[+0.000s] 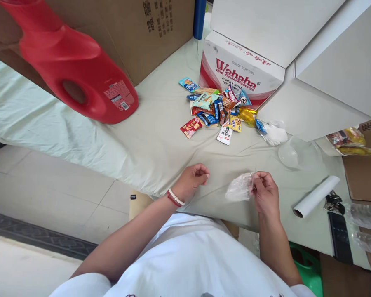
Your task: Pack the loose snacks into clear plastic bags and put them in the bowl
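My right hand point(267, 194) pinches the edge of a small clear plastic bag point(239, 187), which hangs out to the left just above the table. To its left, my left hand point(193, 181) is held over the cloth with its fingers curled in and nothing visible in them. Beyond both hands lies a pile of small wrapped snacks point(218, 107) in many colours. A red packet point(191, 127) and a white packet point(224, 135) lie at the near side of that pile. Right of the pile is another clear plastic bag point(275, 133), crumpled, beside a blue wrapper point(260, 126).
A large red jug point(89, 78) stands at left by a brown carton point(111, 37). Behind the snacks is a Wahaha water box point(241, 70). On the right are a clear plastic container point(299, 152), a white roll point(317, 197), keys point(334, 202) and a dark phone-like slab point(340, 237).
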A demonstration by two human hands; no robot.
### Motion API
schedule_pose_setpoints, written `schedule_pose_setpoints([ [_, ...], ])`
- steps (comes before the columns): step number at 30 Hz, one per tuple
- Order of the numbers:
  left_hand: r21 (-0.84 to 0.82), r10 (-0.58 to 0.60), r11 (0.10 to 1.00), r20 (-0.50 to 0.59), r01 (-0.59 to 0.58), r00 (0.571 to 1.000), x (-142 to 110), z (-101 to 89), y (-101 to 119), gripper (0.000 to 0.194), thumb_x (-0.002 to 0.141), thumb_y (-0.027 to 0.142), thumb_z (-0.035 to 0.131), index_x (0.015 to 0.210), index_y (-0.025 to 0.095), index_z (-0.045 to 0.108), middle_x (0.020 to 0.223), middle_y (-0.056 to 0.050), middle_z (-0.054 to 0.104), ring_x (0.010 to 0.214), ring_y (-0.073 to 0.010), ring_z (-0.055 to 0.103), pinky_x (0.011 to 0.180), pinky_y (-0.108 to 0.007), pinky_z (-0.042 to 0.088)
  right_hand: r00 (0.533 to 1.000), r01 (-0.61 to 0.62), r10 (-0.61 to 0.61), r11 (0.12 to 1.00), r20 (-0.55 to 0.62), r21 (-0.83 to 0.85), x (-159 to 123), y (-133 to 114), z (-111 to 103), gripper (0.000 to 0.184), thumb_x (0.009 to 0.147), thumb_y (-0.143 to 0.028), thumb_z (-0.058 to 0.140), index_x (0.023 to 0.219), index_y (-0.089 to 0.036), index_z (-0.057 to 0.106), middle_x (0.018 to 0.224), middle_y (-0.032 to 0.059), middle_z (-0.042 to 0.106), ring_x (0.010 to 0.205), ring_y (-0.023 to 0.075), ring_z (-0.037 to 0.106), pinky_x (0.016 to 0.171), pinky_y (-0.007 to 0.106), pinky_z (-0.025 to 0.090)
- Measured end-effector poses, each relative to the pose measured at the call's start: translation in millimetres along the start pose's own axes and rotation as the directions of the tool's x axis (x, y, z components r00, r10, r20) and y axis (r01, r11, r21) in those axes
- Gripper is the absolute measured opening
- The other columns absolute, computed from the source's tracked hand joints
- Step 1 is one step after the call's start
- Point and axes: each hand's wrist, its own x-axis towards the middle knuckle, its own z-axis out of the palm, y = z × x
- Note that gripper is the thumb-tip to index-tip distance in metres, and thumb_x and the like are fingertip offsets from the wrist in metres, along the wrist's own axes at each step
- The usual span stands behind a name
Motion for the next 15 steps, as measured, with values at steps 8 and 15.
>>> schedule_pose_setpoints([
  [8,0.047,0.092,0.994,0.189,-0.103,0.978,-6.3,18.3,6.8,0.045,0.073,0.042,0.082,0.105,0.020,0.059,0.109,-0.007,0.063,0.093,-0.0175,0.065,0.080,-0.032,0.053,0.978,-0.190,0.170,0.964,0.119,0.188,-23.0,-3.7,-0.4,0.034,0.081,-0.048,0.076,0.088,-0.025,0.052,0.102,0.0025,0.073,0.049,0.0079,0.045,0.044,0.024,0.038],
  [15,0.150,0.066,0.984,0.207,-0.098,0.976,-27.5,71.9,-31.0,0.054,0.061,0.041,0.091,0.097,0.021,0.057,0.101,-0.006,0.066,0.090,-0.0210,0.062,0.073,-0.032,0.053,0.981,-0.183,0.193,0.931,-0.001,0.315,-17.2,8.7,28.0,0.042,0.071,-0.048,0.084,0.088,-0.025,0.053,0.087,-0.0008,0.068,0.058,0.0107,0.053,0.054,0.025,0.046],
])
